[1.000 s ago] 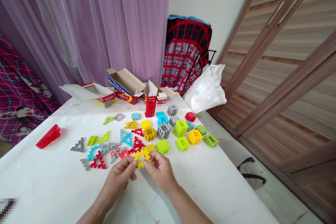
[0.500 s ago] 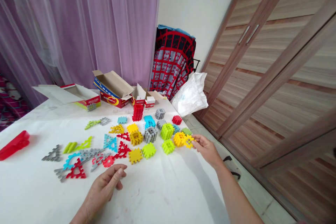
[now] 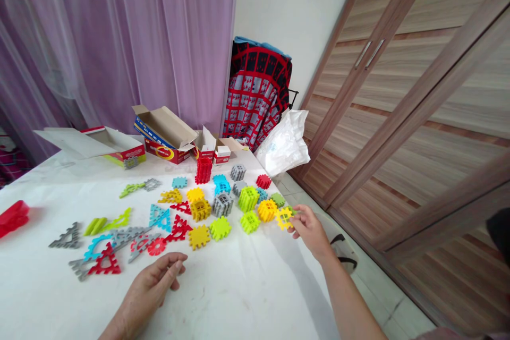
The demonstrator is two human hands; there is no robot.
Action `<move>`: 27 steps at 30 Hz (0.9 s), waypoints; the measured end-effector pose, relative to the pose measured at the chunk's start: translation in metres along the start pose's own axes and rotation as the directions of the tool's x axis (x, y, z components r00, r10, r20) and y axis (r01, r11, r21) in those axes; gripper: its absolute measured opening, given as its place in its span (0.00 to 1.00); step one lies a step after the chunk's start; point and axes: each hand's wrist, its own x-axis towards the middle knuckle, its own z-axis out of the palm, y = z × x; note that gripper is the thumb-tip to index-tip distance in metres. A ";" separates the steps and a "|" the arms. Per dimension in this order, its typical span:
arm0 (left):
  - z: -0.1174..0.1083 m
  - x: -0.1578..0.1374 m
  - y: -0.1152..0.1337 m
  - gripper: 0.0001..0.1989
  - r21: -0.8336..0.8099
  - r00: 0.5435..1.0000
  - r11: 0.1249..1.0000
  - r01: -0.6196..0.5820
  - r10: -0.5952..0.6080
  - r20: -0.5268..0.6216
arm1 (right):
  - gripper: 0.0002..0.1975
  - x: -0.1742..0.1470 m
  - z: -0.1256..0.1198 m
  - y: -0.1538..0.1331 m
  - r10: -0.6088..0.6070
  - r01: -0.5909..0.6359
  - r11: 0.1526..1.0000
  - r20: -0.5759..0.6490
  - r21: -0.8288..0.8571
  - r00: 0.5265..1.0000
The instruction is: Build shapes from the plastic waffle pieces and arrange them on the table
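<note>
My right hand [image 3: 313, 231] pinches a yellow square window building piece [image 3: 284, 218] by its edge at the right side of the table. Close by it on the left stands a stack of yellow toothed pieces [image 3: 267, 211], and a green piece [image 3: 278, 200] lies just behind. My left hand [image 3: 157, 279] rests near the front of the table with its fingers loosely bent and nothing in them. Beyond its fingertips lie a red round piece [image 3: 156, 246] and a mustard square piece [image 3: 199, 237]. Lime stacks [image 3: 249, 198] and a grey stack [image 3: 222, 204] stand mid-table.
Opened cardboard boxes [image 3: 167, 125] stand along the back edge. Triangles and long toothed pieces lie to the left, including a red triangle [image 3: 105, 260]. A red plastic thing [image 3: 14, 218] is at the far left. A white bag [image 3: 282, 143] is at the back right corner.
The yellow window piece has come away from beside the yellow stack and turned more face-on in my right hand. The view has shifted slightly; my left hand stays about where it was.
</note>
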 end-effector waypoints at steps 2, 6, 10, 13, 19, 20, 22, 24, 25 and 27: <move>0.000 0.000 0.000 0.38 0.023 1.000 1.000 0.005 -0.006 0.006 | 0.23 -0.009 0.002 0.004 0.009 -0.006 1.000 -0.094 0.027 0.996; 0.001 0.000 0.000 0.40 0.038 1.000 0.999 0.014 -0.014 0.014 | 0.23 -0.016 0.000 0.010 -0.018 0.018 1.000 -0.066 -0.008 0.998; 0.001 0.001 -0.002 0.41 0.044 1.000 0.999 0.007 -0.008 0.022 | 0.24 -0.011 -0.012 0.005 -0.124 0.124 0.959 0.017 -0.254 0.992; 0.000 0.000 -0.002 0.39 0.049 0.999 0.999 0.004 -0.006 0.031 | 0.16 -0.005 -0.019 -0.010 -0.217 0.238 0.752 0.109 -0.614 0.970; 0.000 0.001 -0.002 0.37 0.055 0.999 0.998 -0.002 0.000 0.043 | 0.13 0.010 -0.005 -0.043 -0.107 0.406 0.309 0.393 -0.860 0.913; 0.000 0.002 -0.002 0.37 0.056 0.999 0.998 -0.008 0.005 0.044 | 0.12 0.013 -0.001 -0.046 -0.094 0.439 0.283 0.430 -0.853 0.898; 0.000 0.003 -0.004 0.36 0.059 0.999 0.998 -0.017 0.014 0.048 | 0.12 0.020 0.004 -0.051 -0.063 0.496 0.222 0.496 -0.839 0.866; 0.000 0.004 -0.005 0.35 0.060 0.998 0.998 -0.027 0.024 0.052 | 0.12 0.025 0.007 -0.054 -0.012 0.539 0.140 0.542 -0.831 0.840; 0.000 0.004 -0.005 0.34 0.062 0.998 0.997 -0.035 0.032 0.053 | 0.13 0.026 0.008 -0.056 0.014 0.551 0.096 0.554 -0.829 0.832; -0.001 0.004 -0.006 0.33 0.069 0.997 0.996 -0.048 0.044 0.057 | 0.14 0.028 0.010 -0.059 0.060 0.561 0.015 0.561 -0.827 0.826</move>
